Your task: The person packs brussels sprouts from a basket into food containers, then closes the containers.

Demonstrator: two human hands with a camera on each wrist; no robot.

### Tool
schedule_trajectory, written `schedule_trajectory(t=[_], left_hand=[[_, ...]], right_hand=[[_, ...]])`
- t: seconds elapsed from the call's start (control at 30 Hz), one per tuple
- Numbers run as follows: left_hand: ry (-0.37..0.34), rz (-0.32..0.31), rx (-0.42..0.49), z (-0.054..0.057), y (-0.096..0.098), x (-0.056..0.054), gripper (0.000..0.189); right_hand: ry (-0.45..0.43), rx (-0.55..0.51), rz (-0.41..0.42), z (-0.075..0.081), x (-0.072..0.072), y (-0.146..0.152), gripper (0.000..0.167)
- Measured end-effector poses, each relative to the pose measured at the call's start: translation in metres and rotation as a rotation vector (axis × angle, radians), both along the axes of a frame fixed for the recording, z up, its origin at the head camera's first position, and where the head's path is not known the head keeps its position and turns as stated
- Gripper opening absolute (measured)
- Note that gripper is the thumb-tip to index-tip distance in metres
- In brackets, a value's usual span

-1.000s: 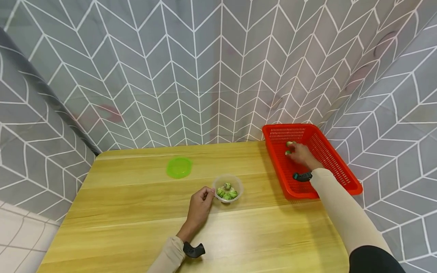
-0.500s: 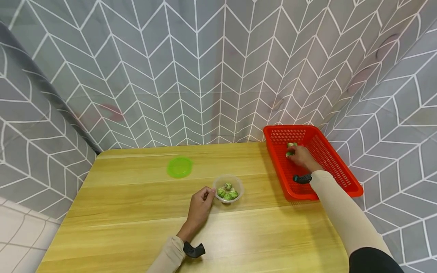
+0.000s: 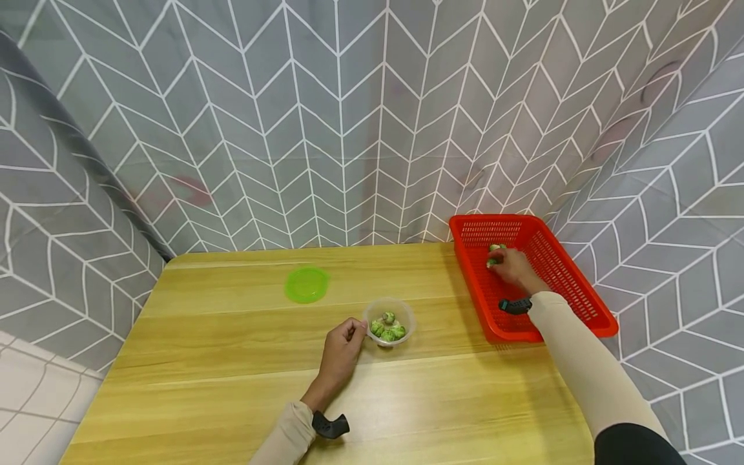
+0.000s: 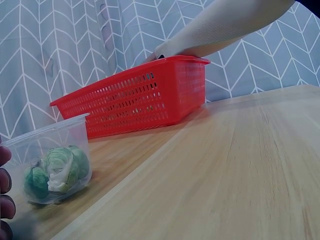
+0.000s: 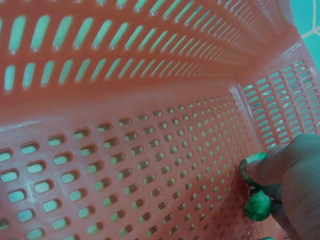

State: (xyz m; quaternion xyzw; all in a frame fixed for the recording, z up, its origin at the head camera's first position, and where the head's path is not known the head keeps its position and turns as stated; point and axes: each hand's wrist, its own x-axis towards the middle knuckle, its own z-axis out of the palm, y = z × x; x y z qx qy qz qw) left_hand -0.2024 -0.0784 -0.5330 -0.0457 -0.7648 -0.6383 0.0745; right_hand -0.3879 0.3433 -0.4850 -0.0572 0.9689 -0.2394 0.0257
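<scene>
My left hand (image 3: 341, 349) pinches the near-left rim of a clear round plastic container (image 4: 75, 131) on the table. Several Brussels sprouts (image 3: 388, 332) lie inside it. Over at the right, my right hand (image 3: 514, 268) reaches down into a red plastic basket (image 3: 473, 294). Thumb and fingers there pinch a Brussels sprout (image 5: 250, 167), partly covered by the thumb. Right beside it, at the fingers, is another Brussels sprout (image 5: 257, 205). In the head view a sprout (image 3: 496, 247) shows just beyond the fingertips. The left wrist view shows only the left fingertips, at its left edge.
A green round lid (image 3: 306, 285) lies flat on the wooden table (image 3: 221, 349), left of and behind the container. A patterned grey curtain (image 3: 349, 129) hangs along the table's back and sides. The basket's slotted walls (image 5: 100, 30) rise around the right hand.
The right hand has shifted very slightly within the basket, its fingers closing in around a Brussels sprout. The left hand and the container have stayed put.
</scene>
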Motion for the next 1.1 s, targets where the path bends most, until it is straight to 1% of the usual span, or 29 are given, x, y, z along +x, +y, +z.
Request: schedule_trajectory(t=[0.13,0.2,0.27,0.4,0.53,0.8,0.97,1.1], left_hand=[[-0.006,0.015,-0.017,-0.018,0.000,-0.007,0.030],[-0.002,0.011,-0.015,-0.023,-0.001,-0.009,0.030],[0.005,0.000,-0.004,-0.025,-0.002,-0.009,0.031],[0.020,-0.022,0.011,-0.026,-0.004,-0.009,0.035],[0.026,-0.030,0.001,-0.025,-0.004,-0.009,0.038],[0.000,-0.012,0.012,-0.024,-0.003,-0.009,0.033],[0.015,-0.026,0.006,-0.024,-0.004,-0.009,0.037],[0.016,-0.024,-0.002,-0.025,-0.004,-0.009,0.037]], right_hand=[[0.001,-0.016,-0.015,0.002,0.001,0.000,0.036],[0.003,-0.017,-0.019,0.002,0.002,0.000,0.036],[0.006,-0.013,-0.022,0.002,0.002,0.000,0.035],[0.007,-0.015,-0.025,0.004,0.003,0.000,0.035],[0.029,-0.014,-0.028,0.007,0.003,-0.001,0.035],[0.029,-0.022,-0.033,0.008,0.002,-0.001,0.035],[0.058,-0.048,-0.041,0.008,0.004,-0.002,0.034],[0.069,-0.079,-0.058,0.008,0.004,-0.003,0.032]])
